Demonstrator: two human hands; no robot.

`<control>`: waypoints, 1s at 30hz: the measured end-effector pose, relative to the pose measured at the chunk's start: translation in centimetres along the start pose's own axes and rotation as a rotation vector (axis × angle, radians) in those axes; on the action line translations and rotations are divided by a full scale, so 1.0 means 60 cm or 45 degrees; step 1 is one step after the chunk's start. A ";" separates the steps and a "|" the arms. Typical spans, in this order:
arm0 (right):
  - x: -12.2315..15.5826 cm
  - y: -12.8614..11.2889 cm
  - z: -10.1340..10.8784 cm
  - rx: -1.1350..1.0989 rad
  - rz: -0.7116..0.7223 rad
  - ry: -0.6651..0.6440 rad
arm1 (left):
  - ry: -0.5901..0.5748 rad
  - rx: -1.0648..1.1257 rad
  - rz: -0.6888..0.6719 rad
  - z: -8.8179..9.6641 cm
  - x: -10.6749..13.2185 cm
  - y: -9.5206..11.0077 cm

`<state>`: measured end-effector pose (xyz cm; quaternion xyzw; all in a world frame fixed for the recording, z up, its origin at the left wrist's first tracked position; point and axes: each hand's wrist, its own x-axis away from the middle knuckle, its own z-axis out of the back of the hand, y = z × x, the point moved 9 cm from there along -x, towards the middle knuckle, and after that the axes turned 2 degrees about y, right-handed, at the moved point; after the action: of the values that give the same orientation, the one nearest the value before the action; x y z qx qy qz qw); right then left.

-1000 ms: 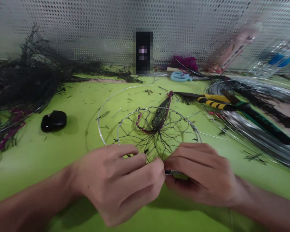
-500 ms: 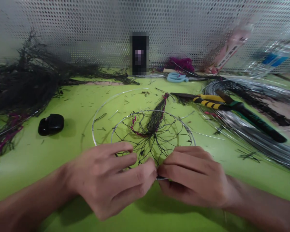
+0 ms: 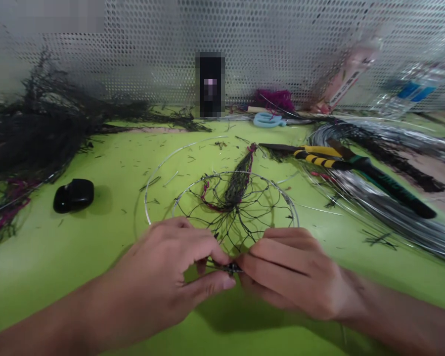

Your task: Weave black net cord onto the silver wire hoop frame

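Plainly round and thin, the wire hoop [image 3: 280,186] lay in front of me, low over the table, its near rim between my two hands. Black netting [image 3: 237,211] spanned it, fine knotted cord in loose diamond meshes that drew together towards the middle. From there a limp, spindle-shaped bunch [image 3: 239,187] of the same mesh lay back across the far rim, edged with purplish-red cord. My left hand [image 3: 163,272] had its thumb and forefinger pinched about the near rim beside a dark knot, the other fingers curled. Just beside it, my right hand [image 3: 298,269] was closed on the same rim, fingers bunched and thumb tucked beneath.

A larger, bare silvery wire loop [image 3: 147,198] curved around the hoop's far left. The smooth green table [image 3: 33,287] was flecked with dark thread clippings. To the right lay pliers with yellow-and-black striped grips [image 3: 319,160], near a tool with a green-and-black handle [image 3: 396,188], and beyond them a springy coil of shiny wire [image 3: 385,217]. On the left sat a rounded, glossy black case [image 3: 74,196], with a feathery heap of black mesh [image 3: 29,133] behind. Fluffy purple yarn [image 3: 278,100] and smooth blue plastic handles [image 3: 269,120] lay towards the perforated metal panel [image 3: 152,64].
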<state>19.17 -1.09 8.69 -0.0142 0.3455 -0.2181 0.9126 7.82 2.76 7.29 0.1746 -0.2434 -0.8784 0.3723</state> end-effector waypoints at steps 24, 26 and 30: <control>-0.004 -0.020 -0.012 0.120 0.120 -0.067 | -0.575 0.472 0.742 -0.046 0.004 -0.060; -0.002 -0.003 -0.016 0.086 -0.015 -0.037 | -0.578 0.507 0.735 -0.047 0.003 -0.063; 0.004 0.039 -0.030 -0.128 -0.400 -0.076 | -0.513 0.497 0.717 -0.046 0.003 -0.064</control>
<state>19.10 1.18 6.77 -0.1201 0.3224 -0.3399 0.8753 6.87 4.13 2.90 -0.0073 -0.5123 -0.6959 0.5033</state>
